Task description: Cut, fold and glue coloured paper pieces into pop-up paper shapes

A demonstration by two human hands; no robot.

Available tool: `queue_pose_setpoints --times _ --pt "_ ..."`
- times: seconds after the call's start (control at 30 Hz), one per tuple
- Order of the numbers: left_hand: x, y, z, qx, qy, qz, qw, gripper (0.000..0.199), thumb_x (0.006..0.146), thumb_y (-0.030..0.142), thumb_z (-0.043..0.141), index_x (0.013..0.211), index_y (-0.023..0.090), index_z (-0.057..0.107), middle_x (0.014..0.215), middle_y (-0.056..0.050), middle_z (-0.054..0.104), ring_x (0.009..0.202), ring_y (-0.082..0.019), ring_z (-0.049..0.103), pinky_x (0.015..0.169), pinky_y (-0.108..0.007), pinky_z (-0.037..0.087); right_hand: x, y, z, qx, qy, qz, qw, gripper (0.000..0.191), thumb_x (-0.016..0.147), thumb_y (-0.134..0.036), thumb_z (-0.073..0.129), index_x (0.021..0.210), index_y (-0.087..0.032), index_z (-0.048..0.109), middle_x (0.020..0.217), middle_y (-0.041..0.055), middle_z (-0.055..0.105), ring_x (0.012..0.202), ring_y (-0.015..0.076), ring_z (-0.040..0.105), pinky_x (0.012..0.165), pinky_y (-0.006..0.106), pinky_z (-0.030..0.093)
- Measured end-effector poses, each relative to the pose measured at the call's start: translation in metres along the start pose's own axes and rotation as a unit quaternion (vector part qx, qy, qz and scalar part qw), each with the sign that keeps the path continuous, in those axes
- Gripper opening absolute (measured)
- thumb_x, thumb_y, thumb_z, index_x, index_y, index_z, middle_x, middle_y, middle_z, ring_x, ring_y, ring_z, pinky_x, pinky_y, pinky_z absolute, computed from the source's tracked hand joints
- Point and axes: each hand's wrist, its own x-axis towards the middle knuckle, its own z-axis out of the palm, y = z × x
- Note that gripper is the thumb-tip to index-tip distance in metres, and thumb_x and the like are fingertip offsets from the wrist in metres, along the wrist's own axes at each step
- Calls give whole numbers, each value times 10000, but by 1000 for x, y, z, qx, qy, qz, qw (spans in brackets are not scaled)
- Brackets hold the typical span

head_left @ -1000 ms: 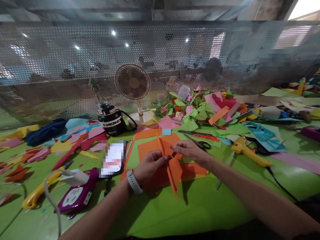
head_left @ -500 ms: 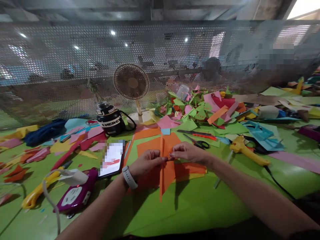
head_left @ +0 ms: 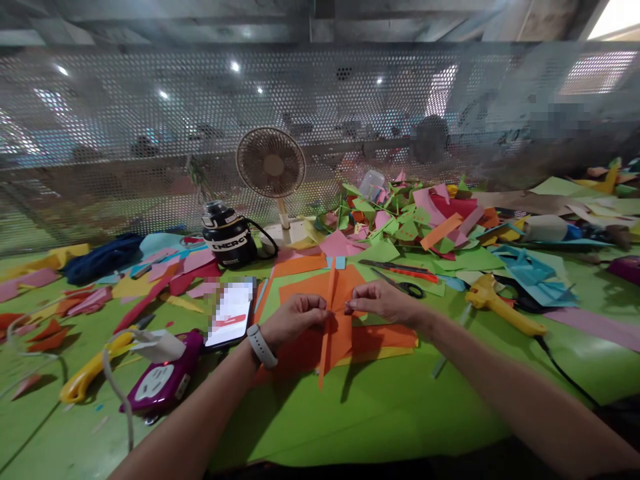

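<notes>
My left hand (head_left: 299,318), with a pale watch band at the wrist, pinches the folded orange paper (head_left: 329,333) near its middle. The paper stands partly upright as a long narrow strip over flat orange sheets (head_left: 295,363). On the right side of it, my right hand (head_left: 376,300) is closed, thumb and forefinger together, holding something too small to make out. A phone (head_left: 231,313) lies left of my left hand. Beyond my right hand are black scissors (head_left: 407,288) and a red-orange cutter (head_left: 407,272).
A yellow glue gun (head_left: 507,310) lies at right, another yellow tool (head_left: 95,367) at left beside a purple power bank (head_left: 165,380). Behind stand a black bottle (head_left: 229,240), a fan (head_left: 271,163) and a pile of paper scraps (head_left: 400,213). Perforated mesh rises behind the table.
The view has shifted slightly, so things sit further right. The upright orange strip now leans, its lower end nearer my left, and my fingers have moved slightly apart.
</notes>
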Motion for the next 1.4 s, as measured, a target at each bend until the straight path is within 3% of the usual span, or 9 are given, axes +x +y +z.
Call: queue_pose_setpoints --times 0.3,0.57,0.67,0.8,1.23,1.4 --pt "0 -1 -5 -33 -11 -19 999 243 558 301 778 611 153 593 598 5 637 578 -103 591 590 -221 473 -1 2 -5 -4 -7 9 1000 230 732 -390 658 706 -162 633 793 29 698 831 164 627 796 312 446" --pt "3 -7 -4 -46 9 -26 999 323 580 405 806 648 139 636 595 4 609 545 -83 540 557 -208 469 0 0 -2 -6 69 3 998 359 699 -505 664 719 -147 662 755 36 685 775 164 617 749 310 462" --pt "4 -8 -3 -55 12 -10 998 352 573 434 810 659 140 636 601 10 601 556 -80 529 575 -212 467 2 4 6 -38 108 -10 993 415 712 -562 635 677 -149 619 641 3 615 636 126 559 620 266 438" --pt "5 -8 -2 -73 31 -1 997 354 564 428 815 662 141 632 581 24 583 550 -81 513 568 -217 450 5 18 15 -81 161 -53 982 369 689 -518 677 676 -167 563 583 -32 550 534 94 480 503 228 379" --pt "3 -5 4 -80 55 -3 995 383 554 462 809 631 140 615 549 41 543 497 -55 453 488 -179 349 1 16 24 -110 195 -80 971 292 784 -449 613 707 -170 575 638 -10 563 583 111 500 539 225 400" --pt "4 -4 4 -90 61 23 994 368 576 451 803 627 143 608 535 56 514 490 -52 427 501 -189 344 -2 13 26 -154 146 -89 973 358 854 -457 521 683 -159 621 570 -34 489 536 93 431 488 215 319"
